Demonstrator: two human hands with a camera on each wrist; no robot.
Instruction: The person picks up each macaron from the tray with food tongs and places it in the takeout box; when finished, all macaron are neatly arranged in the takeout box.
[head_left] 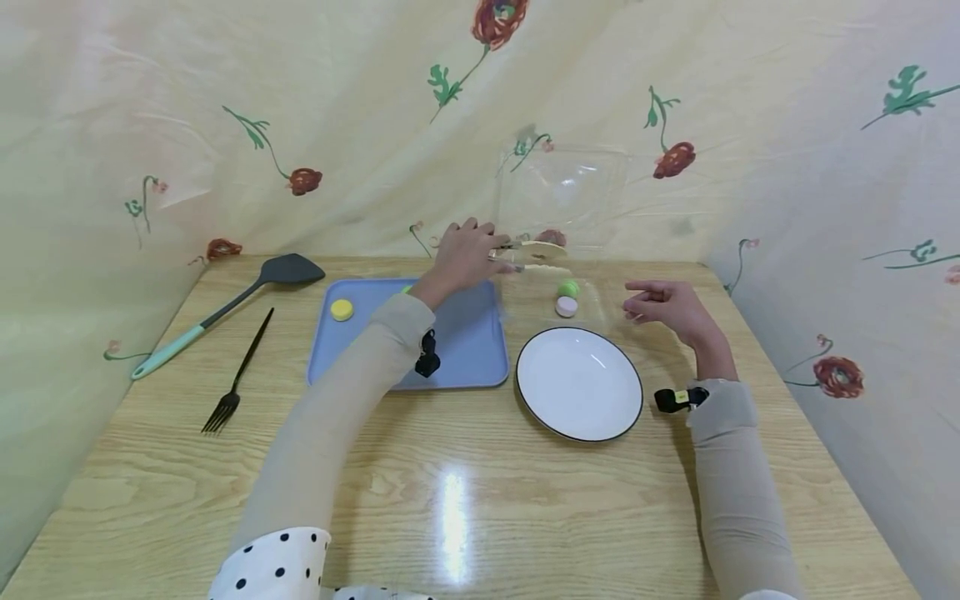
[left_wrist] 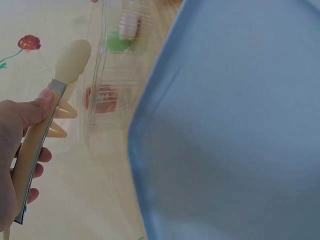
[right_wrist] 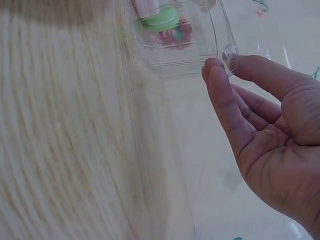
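Observation:
My left hand (head_left: 465, 257) grips a pair of tongs (left_wrist: 72, 61) with cream scalloped tips. The tips stand apart over the clear plastic box (right_wrist: 187, 67), holding nothing between them. In the box, a green macaron (head_left: 567, 288) and a pale pink macaron (head_left: 566, 307) sit against each other. At the box's right side, my right hand (head_left: 666, 308) pinches its corner between thumb and fingertips. Under my left forearm lies a blue tray (head_left: 471, 350) with a yellow macaron (head_left: 341, 310) at its upper left. Something green (head_left: 407, 289) on the tray is mostly hidden behind my left wrist.
A white plate (head_left: 579, 383) with a dark rim lies in front of the box. The box's clear lid (head_left: 562, 192) stands raised against the flowered cloth backdrop. A spatula (head_left: 228, 304) and a black fork (head_left: 238, 375) lie left of the tray.

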